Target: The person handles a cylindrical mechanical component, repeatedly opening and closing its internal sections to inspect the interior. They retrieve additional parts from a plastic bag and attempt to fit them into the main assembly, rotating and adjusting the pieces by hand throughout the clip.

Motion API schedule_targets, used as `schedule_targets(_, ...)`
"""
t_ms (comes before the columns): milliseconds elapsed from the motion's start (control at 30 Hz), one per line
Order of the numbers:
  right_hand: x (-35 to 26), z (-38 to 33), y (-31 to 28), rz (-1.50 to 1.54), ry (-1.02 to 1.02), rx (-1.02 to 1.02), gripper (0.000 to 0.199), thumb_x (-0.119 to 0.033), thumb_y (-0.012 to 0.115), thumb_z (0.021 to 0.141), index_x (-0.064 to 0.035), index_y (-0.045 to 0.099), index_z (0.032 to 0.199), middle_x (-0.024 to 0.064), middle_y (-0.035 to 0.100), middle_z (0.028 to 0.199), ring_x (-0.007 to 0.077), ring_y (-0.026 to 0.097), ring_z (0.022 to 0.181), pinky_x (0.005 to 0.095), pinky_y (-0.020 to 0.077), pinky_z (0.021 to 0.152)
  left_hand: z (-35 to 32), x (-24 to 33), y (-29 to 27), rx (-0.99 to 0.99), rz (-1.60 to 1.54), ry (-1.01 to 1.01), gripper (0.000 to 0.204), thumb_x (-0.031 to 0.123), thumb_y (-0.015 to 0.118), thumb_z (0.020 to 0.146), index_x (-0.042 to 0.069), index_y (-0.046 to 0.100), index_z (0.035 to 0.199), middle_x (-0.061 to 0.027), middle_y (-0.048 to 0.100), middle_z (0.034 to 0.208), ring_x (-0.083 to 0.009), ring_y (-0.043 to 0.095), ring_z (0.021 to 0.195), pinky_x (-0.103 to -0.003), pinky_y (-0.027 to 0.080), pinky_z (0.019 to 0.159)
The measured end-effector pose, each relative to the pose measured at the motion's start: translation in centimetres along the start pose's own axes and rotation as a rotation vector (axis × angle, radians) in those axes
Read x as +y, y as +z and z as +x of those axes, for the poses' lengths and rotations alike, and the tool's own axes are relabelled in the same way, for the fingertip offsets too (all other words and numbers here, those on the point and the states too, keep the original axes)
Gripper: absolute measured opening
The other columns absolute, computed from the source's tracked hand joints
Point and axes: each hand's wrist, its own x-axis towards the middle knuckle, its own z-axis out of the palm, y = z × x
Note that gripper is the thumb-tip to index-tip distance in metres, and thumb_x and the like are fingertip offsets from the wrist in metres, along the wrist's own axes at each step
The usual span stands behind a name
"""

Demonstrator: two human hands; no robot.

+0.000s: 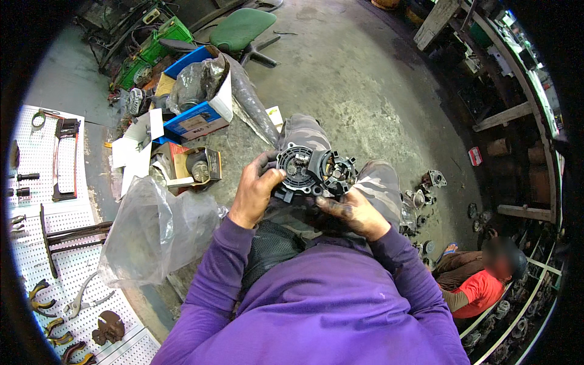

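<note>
Above my lap, my left hand (pixel 258 187) grips a round black slotted cover (pixel 296 168), which looks like an alternator end cover, with the thumb on its near left rim. Small metal parts show in the cover's middle. Against its right side is a second black round part (pixel 336 173) with prongs around its edge and a coppery centre. My right hand (pixel 356 212) holds this pronged part from below, its thumb along the near edge. Whether the two parts are joined cannot be seen. Dark grime covers my fingertips.
A clear plastic bag (pixel 155 234) lies left of my forearm, beside a pegboard (pixel 91 213) with pliers and a hacksaw. Ahead left stand a blue box (pixel 198 121), a small carton (pixel 213 165) and a green chair (pixel 243 29). Metal parts (pixel 433 179) and a crouching person (pixel 477 292) are right.
</note>
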Motion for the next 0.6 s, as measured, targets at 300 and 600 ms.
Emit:
schedule_targets(300, -2.5, -0.9, 2.1, 0.071, 0.018, 0.228, 0.038, -0.020, 0.072, 0.099, -0.0022, 0.068, 0.132, 0.0191, 0.068, 0.133, 0.0281, 0.063, 0.124, 0.0420, 0.0470, 0.110, -2.6, 2.1, 1.9, 0.006, 0.073, 0.153, 0.057, 0.013, 0.072, 0.086, -0.002, 0.052, 0.137, -0.0172, 0.064, 0.127, -0.0237, 0.063, 0.120, -0.038, 0.049, 0.108)
schedule_targets(600, -2.2, -1.1, 0.5, -0.433, -0.332, 0.217, 0.037, -0.019, 0.074, 0.095, 0.0000, 0.069, 0.127, 0.0121, 0.075, 0.117, 0.0230, 0.070, 0.107, 0.0392, 0.0559, 0.097, -2.7, 3.1, 2.7, -0.001, 0.080, 0.250, 0.053, 0.015, 0.076, 0.087, -0.001, 0.053, 0.132, -0.0143, 0.066, 0.120, -0.0211, 0.064, 0.113, -0.037, 0.051, 0.103)
